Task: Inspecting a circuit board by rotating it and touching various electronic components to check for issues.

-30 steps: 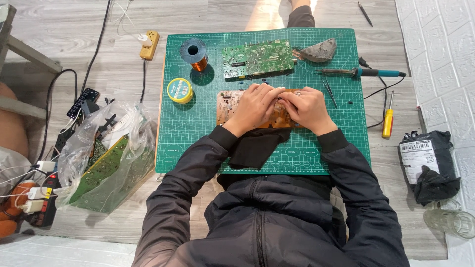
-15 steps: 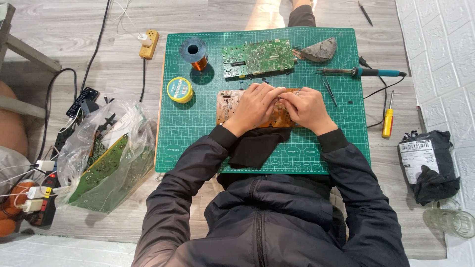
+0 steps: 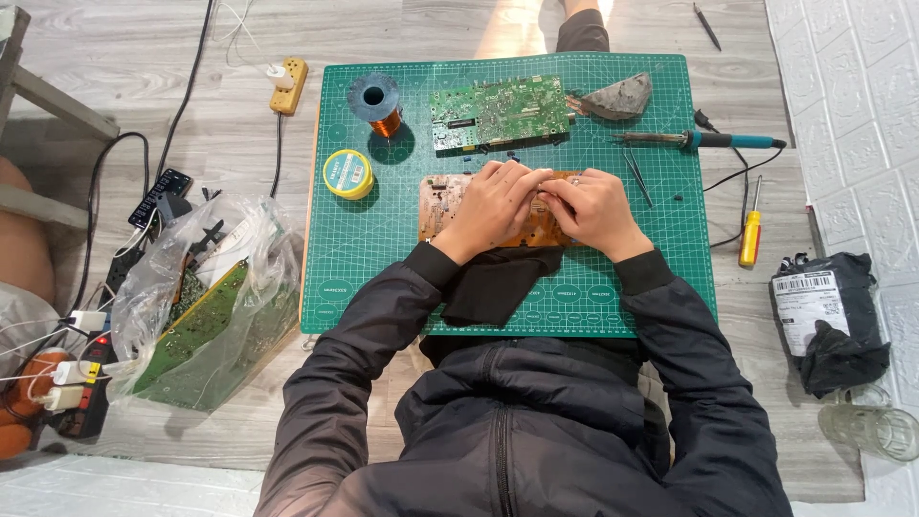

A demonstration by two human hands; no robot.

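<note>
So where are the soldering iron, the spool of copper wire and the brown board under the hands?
Soldering iron (image 3: 737, 141), head view, on its blue handle.
Spool of copper wire (image 3: 386, 123), head view, on the copper winding.
Brown circuit board (image 3: 438, 206), head view, on its bare left end beside the left hand.

- Both hands rest on a brown, rectangular circuit board (image 3: 445, 206) lying on a green cutting mat (image 3: 364, 258): left hand (image 3: 493, 203) flat over its middle, right hand (image 3: 595, 209) at its right end, fingertips meeting.
- A green circuit board (image 3: 500, 113) lies just beyond, with a copper wire spool (image 3: 376, 102) and a round yellow tin (image 3: 348, 173) to its left.
- A blue-handled soldering iron (image 3: 704, 141) and a yellow-handled screwdriver (image 3: 750, 235) lie to the right.
- A clear plastic bag of boards (image 3: 206, 306) sits on the wooden floor (image 3: 144, 57), left.
</note>
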